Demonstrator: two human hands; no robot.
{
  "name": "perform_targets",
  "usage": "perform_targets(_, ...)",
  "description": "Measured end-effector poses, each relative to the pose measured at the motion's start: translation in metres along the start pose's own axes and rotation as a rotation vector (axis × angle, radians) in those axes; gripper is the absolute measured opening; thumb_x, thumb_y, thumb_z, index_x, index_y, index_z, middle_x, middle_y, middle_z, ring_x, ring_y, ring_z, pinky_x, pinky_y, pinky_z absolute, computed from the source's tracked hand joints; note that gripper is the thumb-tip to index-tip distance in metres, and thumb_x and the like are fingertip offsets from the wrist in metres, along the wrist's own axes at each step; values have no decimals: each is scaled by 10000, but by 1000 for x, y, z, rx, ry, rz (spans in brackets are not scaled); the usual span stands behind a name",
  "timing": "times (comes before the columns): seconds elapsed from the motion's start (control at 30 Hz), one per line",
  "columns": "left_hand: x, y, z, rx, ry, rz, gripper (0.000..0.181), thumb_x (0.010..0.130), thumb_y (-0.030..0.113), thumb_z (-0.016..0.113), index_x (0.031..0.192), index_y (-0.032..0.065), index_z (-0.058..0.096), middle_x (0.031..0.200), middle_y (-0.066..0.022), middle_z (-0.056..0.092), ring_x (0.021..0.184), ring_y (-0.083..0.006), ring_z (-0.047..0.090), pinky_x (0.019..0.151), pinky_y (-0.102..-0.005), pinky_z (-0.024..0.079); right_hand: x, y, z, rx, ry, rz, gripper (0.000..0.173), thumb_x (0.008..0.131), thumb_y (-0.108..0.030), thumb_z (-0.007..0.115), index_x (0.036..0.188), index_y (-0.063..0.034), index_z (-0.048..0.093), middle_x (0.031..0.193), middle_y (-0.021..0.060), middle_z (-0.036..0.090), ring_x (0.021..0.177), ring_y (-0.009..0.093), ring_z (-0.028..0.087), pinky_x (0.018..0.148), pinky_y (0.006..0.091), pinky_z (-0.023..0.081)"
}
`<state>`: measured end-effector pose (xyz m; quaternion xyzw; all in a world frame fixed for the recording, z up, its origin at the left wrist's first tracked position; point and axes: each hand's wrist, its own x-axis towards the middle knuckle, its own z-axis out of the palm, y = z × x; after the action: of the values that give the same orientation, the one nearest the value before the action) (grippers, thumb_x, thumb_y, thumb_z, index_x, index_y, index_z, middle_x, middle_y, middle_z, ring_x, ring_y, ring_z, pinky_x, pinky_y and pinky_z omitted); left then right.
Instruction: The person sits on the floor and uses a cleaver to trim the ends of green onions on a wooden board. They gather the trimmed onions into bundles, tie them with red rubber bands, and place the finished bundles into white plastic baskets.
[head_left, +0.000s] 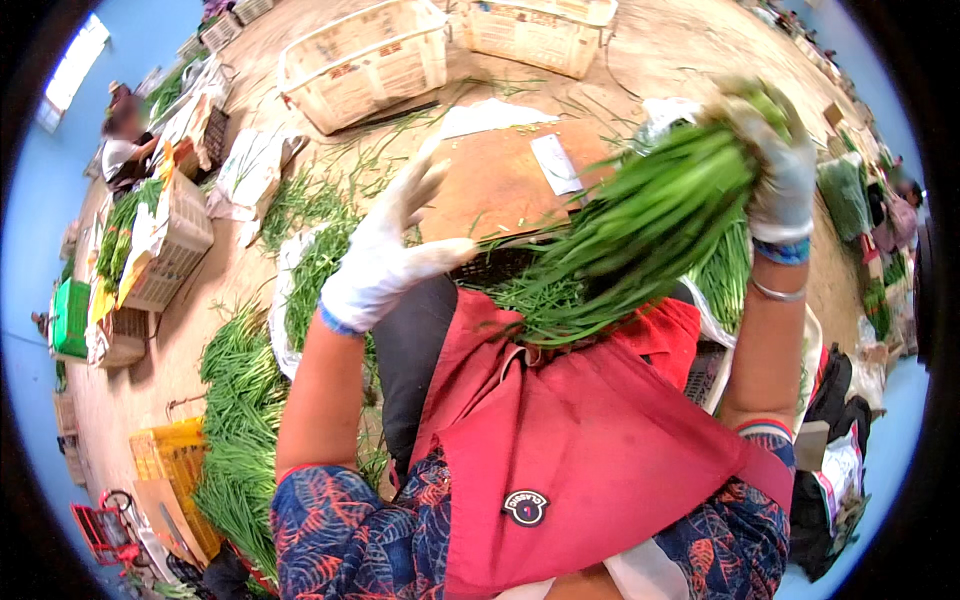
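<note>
My right hand (780, 161), in a dirty white glove, is raised and grips a thick bunch of green garlic chives or similar leafy stalks (667, 202) by one end. The leaves hang down and to the left over my red apron (570, 427), blurred by motion. My left hand (397, 247), also in a white glove, is empty with its fingers apart, beside the near left corner of a brown board (480, 180). A white flat object (556, 163), possibly a blade or card, lies on the board. Cut bits are scattered around it.
White plastic crates (367, 67) stand beyond the board. Piled green stalks (240, 442) lie at the left, near a yellow crate (165, 450). More stalks (727, 277) lie in a bag at the right. A person in white (124, 146) sits far left; others are at the far right.
</note>
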<state>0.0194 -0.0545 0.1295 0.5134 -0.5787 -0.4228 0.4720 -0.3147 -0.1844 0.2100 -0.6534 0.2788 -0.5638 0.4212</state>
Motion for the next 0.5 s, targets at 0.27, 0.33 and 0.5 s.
perform_targets(0.27,77,-24,142,-622,-117,468,1402,544,109,935,1538,102,-55,1515,-135,277,1379,-230,316,1133,-389,286,15,12,101,-169,-186,-17,263,859,-28,650,1121,0,648,919,68,698,849,130,662,771,256,534)
perform_targets(0.33,79,-24,146,-619,-4,478,1299,568,117,911,1526,80,35,1454,-134,370,1311,-233,423,1087,-387,371,12,24,112,-97,-137,29,260,855,-12,645,1114,7,642,920,72,699,844,135,665,764,257,538)
perform_targets(0.5,70,-45,135,-515,285,382,1058,584,147,894,1440,38,281,1324,-109,506,1191,-214,538,1006,-355,456,11,30,150,-217,-95,40,286,814,-76,714,1093,-25,682,899,24,691,799,86,623,743,240,517)
